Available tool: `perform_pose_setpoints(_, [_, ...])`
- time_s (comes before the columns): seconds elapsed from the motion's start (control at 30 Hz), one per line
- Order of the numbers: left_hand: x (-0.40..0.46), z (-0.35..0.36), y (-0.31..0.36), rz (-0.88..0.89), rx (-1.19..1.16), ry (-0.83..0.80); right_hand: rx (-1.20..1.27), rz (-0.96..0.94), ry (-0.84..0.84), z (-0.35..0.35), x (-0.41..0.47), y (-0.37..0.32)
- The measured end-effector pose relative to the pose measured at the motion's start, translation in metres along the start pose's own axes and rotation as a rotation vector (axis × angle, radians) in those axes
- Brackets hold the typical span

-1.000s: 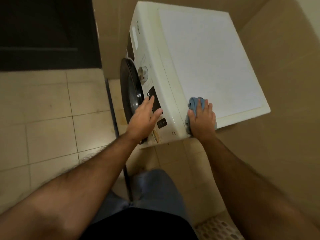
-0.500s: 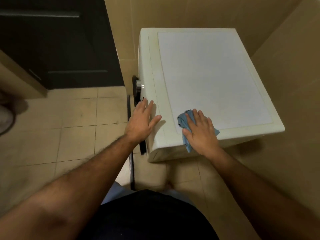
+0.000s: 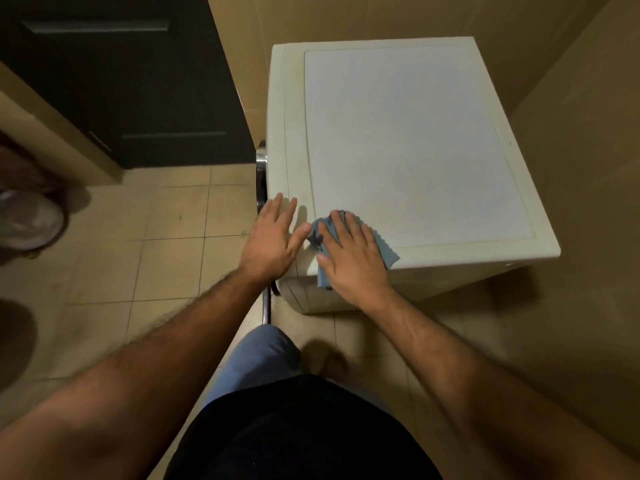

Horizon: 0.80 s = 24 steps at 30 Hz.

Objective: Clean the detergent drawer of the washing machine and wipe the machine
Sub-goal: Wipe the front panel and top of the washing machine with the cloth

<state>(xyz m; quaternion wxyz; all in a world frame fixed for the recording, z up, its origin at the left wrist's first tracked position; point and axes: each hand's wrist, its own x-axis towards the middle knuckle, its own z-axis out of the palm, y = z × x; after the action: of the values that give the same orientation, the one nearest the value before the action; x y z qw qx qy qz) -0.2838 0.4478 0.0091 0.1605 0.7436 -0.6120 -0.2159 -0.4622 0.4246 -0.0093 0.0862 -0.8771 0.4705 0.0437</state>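
Two hands work on one washing machine (image 3: 415, 140): the right hand (image 3: 351, 259), fingers spread flat, presses one blue cloth (image 3: 382, 245) onto the lid's near-left corner, while the left hand (image 3: 273, 240), fingers straight, rests on the front edge. Bare lid stretches beyond the cloth; tiled floor (image 3: 166, 237) lies left.

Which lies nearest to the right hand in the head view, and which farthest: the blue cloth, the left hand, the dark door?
1. Blue cloth: directly under the right hand, on the washing machine's near corner.
2. Left hand: just beside it, flat on the machine's front edge.
3. Dark door: far off, across the floor.
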Motion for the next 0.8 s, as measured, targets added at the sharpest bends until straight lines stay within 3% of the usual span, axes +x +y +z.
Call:
perform_pose_setpoints(0.1, [0.004, 0.001, 0.001, 0.001, 0.001, 0.003, -0.028, -0.017, -0.019, 0.0, -0.015, 0.023])
perform_pose_setpoints(0.33, [0.017, -0.001, 0.001, 0.027, 0.047, -0.01, 0.032, 0.257, 0.037, -0.01, 0.047, 0.014])
perform_pose_setpoints(0.5, [0.027, -0.003, -0.001, 0.11, 0.073, -0.066, 0.044, 0.155, 0.0, -0.004, 0.025, -0.009])
perform_pose_setpoints(0.63, [0.038, -0.005, -0.006, 0.106, 0.075, -0.04, -0.002, 0.052, -0.022, 0.0, -0.024, 0.017])
perform_pose_setpoints(0.8, [0.045, -0.007, -0.002, 0.116, 0.087, -0.047, 0.0, 0.216, -0.043, -0.01, 0.0, 0.057])
